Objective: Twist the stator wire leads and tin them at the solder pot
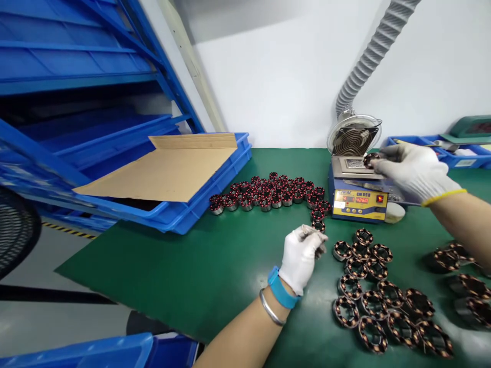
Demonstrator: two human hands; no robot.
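Observation:
In a white glove, my right hand [416,166] grips a motor stator [371,160] by its edge, above the small silver basin of the solder pot [355,191]. The pot's red digits glow on a yellow panel. My left hand [301,255], gloved too, with a blue wristband and a silver bangle, has its fingers pinched together over the table. What lies between those fingertips, if anything, is hidden. Just beyond them sits a single stator [318,225], at the near end of a cluster of red-wired stators [264,191]. Several copper-ended stators [372,304] stand to the right of my left hand.
A grey ducting hose [378,51] comes down behind the pot to a round fan hood [353,137]. At left, cardboard [180,171] covers a blue crate [169,222] on the green table [184,276]. Blue bins [466,158] stand at the right back. A black fan [17,225] is at far left.

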